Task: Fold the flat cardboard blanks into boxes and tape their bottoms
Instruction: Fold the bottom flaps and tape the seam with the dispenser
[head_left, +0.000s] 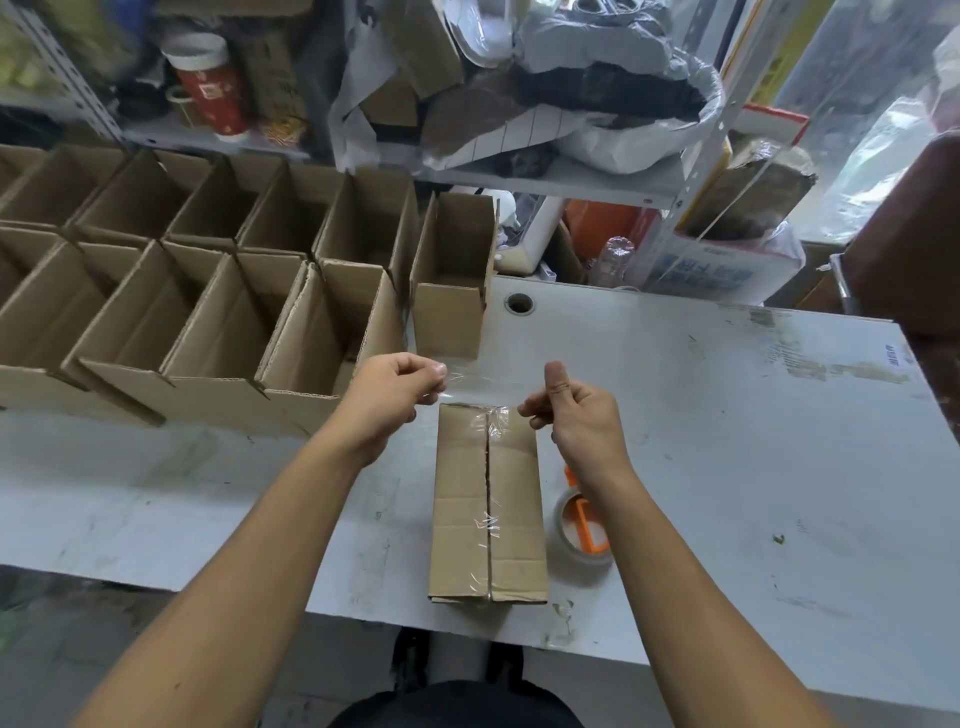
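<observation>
Tape strip (480, 382), clear, stretched between my two hands above the far end of the box (488, 501). Left hand (395, 387) pinches one end between thumb and fingertips; right hand (569, 410) has its fingers curled at the other end with the thumb raised, and I cannot tell for certain that it has hold of the film.

Box lies bottom-up near the front edge of the worktop (727, 415), roughly at its middle, long axis running away from me. One clear strip is already down along the centre seam. Tape roll (582, 530) with orange holder sits just beside the box's right side.

Handling, judged: the strip is weightless, limp and sticky, so it will curl and cling to itself or my fingers if slack. Best held only by its extreme ends, kept taut. The box is light, thin corrugated board, hollow; the flaps will likely give under hard pressure, so smoothing is best done over the edges.

Finished open boxes (208, 291) stand in rows toward the back-left corner.
</observation>
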